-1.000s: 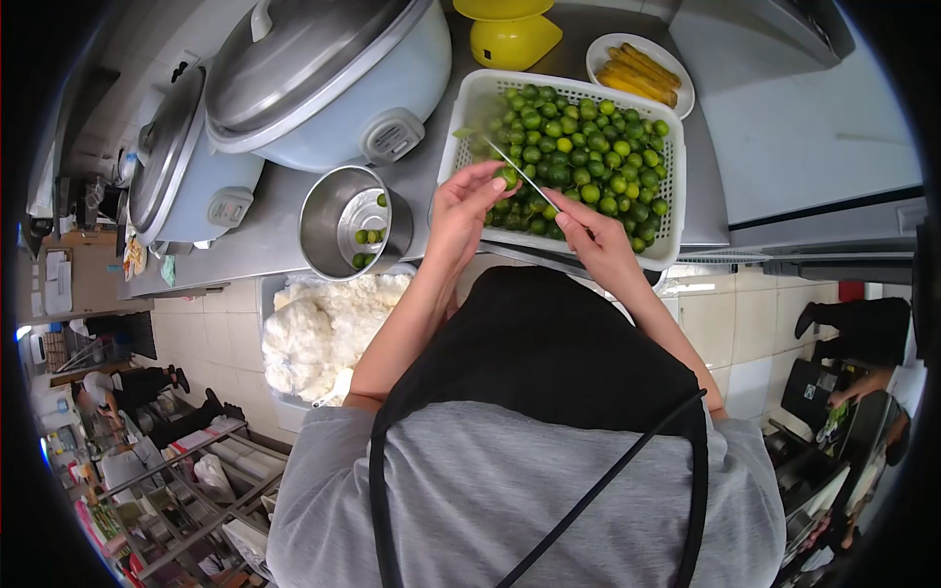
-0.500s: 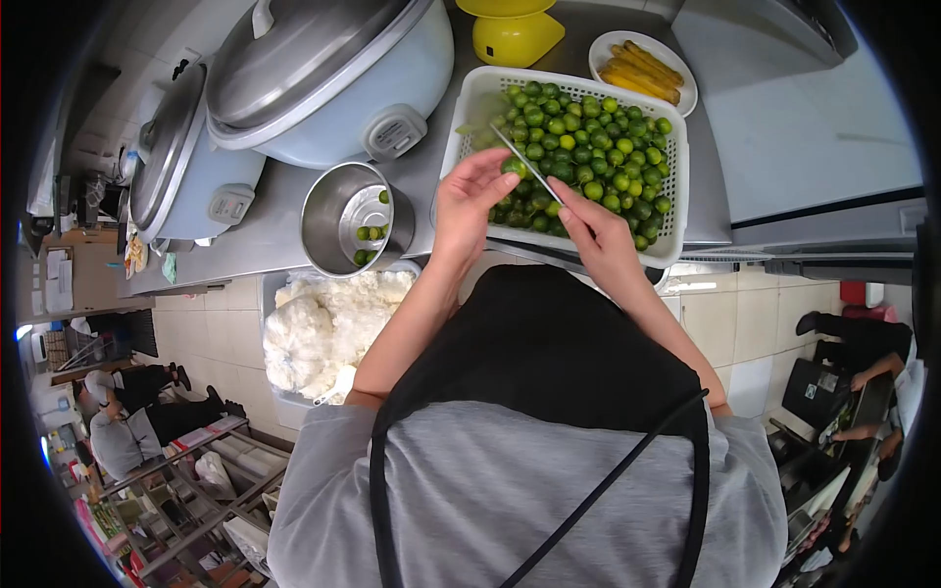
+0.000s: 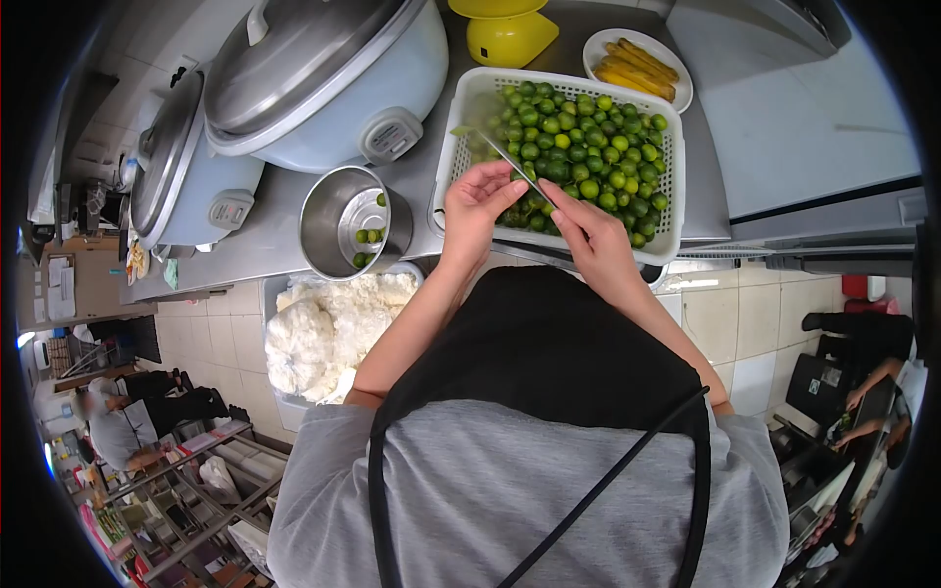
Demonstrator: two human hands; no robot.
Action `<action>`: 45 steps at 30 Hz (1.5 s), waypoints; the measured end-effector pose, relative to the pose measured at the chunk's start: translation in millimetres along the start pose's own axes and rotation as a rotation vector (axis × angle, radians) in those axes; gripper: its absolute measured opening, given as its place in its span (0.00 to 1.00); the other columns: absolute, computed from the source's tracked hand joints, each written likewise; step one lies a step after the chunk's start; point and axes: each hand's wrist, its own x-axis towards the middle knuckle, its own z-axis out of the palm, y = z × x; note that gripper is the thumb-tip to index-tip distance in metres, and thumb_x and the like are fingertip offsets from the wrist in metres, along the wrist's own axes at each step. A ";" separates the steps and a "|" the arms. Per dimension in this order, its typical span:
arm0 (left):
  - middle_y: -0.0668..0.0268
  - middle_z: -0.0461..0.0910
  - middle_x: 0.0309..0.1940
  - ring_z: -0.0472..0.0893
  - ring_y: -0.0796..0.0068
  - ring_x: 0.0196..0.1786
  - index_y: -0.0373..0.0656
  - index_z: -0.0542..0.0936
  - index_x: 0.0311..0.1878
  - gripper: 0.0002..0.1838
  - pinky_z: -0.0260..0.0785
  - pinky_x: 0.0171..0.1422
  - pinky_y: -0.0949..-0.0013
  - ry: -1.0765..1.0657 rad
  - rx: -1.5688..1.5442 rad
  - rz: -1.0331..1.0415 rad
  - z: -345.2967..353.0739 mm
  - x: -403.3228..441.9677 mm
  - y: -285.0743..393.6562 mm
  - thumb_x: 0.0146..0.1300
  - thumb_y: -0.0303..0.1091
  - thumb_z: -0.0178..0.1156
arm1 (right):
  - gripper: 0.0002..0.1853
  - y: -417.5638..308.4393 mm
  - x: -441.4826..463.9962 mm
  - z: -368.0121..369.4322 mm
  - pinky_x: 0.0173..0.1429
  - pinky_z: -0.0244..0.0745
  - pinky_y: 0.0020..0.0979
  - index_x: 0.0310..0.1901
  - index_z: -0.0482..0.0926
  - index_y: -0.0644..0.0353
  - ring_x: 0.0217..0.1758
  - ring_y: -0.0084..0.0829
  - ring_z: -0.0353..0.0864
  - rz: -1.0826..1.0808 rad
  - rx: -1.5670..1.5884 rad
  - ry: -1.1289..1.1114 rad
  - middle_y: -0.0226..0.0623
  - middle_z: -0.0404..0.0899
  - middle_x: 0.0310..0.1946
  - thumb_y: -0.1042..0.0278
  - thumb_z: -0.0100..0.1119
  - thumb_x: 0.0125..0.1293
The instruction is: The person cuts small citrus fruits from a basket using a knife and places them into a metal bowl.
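Note:
My right hand [image 3: 600, 240] grips a small knife [image 3: 507, 157], its thin blade slanting up and left across my left fingertips. My left hand [image 3: 472, 211] is closed in a pinch on a small green lime, mostly hidden by the fingers and blade. Both hands are over the near side of a white perforated basket [image 3: 669, 245] heaped with small green limes [image 3: 588, 147]. Left of the basket stands a steel pot [image 3: 319, 230], with several limes [image 3: 369, 236] at its bottom.
Two large rice cookers [image 3: 343, 93] stand at the left. Behind the basket are a yellow kitchen scale [image 3: 510, 39] and a white plate [image 3: 596, 49] of yellow-brown strips. Below the counter edge sits a tub of white material [image 3: 333, 333]. Other people [image 3: 123, 431] are farther off on both sides.
The lime, plainly visible at my left fingertips before, is now mostly covered as those fingers close in. The knife and my right hand have shifted slightly left and down.

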 end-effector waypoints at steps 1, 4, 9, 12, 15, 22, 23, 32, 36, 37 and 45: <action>0.65 0.79 0.36 0.78 0.77 0.41 0.34 0.76 0.45 0.12 0.71 0.52 0.73 -0.010 -0.046 -0.040 -1.1 0.7 -0.1 0.57 0.21 0.61 | 0.17 0.7 0.1 0.3 0.36 0.70 0.33 0.57 0.73 0.55 0.28 0.38 0.75 -0.001 0.001 0.000 0.43 0.77 0.28 0.69 0.51 0.65; 0.63 0.79 0.37 0.79 0.73 0.44 0.33 0.75 0.46 0.11 0.71 0.56 0.69 -0.045 -0.368 -0.199 -14.7 6.8 7.2 0.59 0.24 0.60 | 0.17 2.6 -0.9 -2.5 0.37 0.71 0.33 0.56 0.74 0.54 0.29 0.38 0.75 -0.015 -0.002 0.006 0.44 0.78 0.30 0.69 0.51 0.66; 0.61 0.80 0.39 0.79 0.70 0.46 0.31 0.75 0.47 0.13 0.71 0.57 0.66 0.193 -0.026 -0.065 -72.1 11.8 44.8 0.60 0.27 0.59 | 0.17 14.1 -10.2 -11.8 0.40 0.72 0.30 0.56 0.74 0.53 0.33 0.37 0.78 0.030 0.001 -0.114 0.45 0.80 0.35 0.68 0.52 0.66; 0.58 0.81 0.39 0.80 0.69 0.45 0.32 0.78 0.45 0.16 0.71 0.51 0.70 0.442 0.800 0.070 -123.4 6.3 76.3 0.55 0.29 0.64 | 0.17 29.3 -12.4 -18.6 0.43 0.72 0.28 0.57 0.74 0.52 0.35 0.36 0.79 0.055 0.029 -0.014 0.45 0.80 0.39 0.68 0.52 0.66; 0.57 0.82 0.38 0.80 0.64 0.42 0.38 0.81 0.44 0.18 0.70 0.50 0.67 0.568 1.490 0.310 -135.7 2.6 71.6 0.48 0.32 0.68 | 0.17 31.6 -8.0 -26.7 0.45 0.73 0.28 0.57 0.74 0.52 0.37 0.35 0.80 0.102 -0.012 0.003 0.46 0.80 0.43 0.68 0.51 0.66; 0.58 0.81 0.35 0.75 0.58 0.43 0.42 0.84 0.36 0.13 0.69 0.50 0.62 -0.137 1.420 0.254 -30.6 8.8 -6.0 0.43 0.31 0.68 | 0.17 18.9 5.0 -15.0 0.43 0.72 0.28 0.57 0.74 0.53 0.37 0.35 0.80 0.003 -0.005 0.023 0.47 0.80 0.43 0.68 0.52 0.66; 0.58 0.81 0.34 0.76 0.62 0.42 0.41 0.83 0.37 0.13 0.69 0.48 0.65 -0.150 1.451 0.295 -28.1 11.6 -13.2 0.45 0.30 0.67 | 0.17 16.0 6.1 -14.5 0.43 0.72 0.28 0.57 0.74 0.53 0.37 0.35 0.80 0.001 -0.006 0.025 0.47 0.80 0.43 0.68 0.52 0.66; 0.62 0.78 0.43 0.79 0.75 0.43 0.36 0.75 0.52 0.17 0.71 0.49 0.73 -0.049 0.248 -0.091 -29.1 25.2 10.2 0.58 0.24 0.61 | 0.17 13.4 -3.0 -6.9 0.42 0.72 0.27 0.56 0.73 0.56 0.34 0.30 0.78 -0.014 0.099 0.057 0.46 0.80 0.42 0.68 0.51 0.67; 0.61 0.78 0.41 0.79 0.74 0.43 0.35 0.75 0.50 0.15 0.73 0.51 0.68 0.003 0.125 0.010 -17.0 15.3 12.4 0.58 0.23 0.59 | 0.17 10.6 -4.2 -0.6 0.46 0.71 0.26 0.56 0.73 0.57 0.38 0.28 0.79 0.037 0.153 -0.031 0.45 0.80 0.44 0.67 0.51 0.67; 0.61 0.78 0.41 0.78 0.74 0.44 0.34 0.75 0.49 0.14 0.73 0.52 0.67 0.000 0.101 -0.003 -16.9 13.9 12.4 0.59 0.22 0.59 | 0.16 11.2 -3.9 0.9 0.47 0.71 0.25 0.56 0.73 0.57 0.38 0.27 0.79 0.012 0.168 -0.025 0.45 0.80 0.43 0.67 0.50 0.67; 0.61 0.78 0.42 0.78 0.72 0.46 0.33 0.75 0.49 0.13 0.71 0.57 0.65 -0.095 -0.056 -0.004 -8.8 1.2 33.4 0.60 0.21 0.56 | 0.17 32.0 3.4 -14.5 0.48 0.71 0.26 0.58 0.72 0.56 0.41 0.23 0.78 0.508 0.132 -0.110 0.41 0.80 0.47 0.65 0.49 0.69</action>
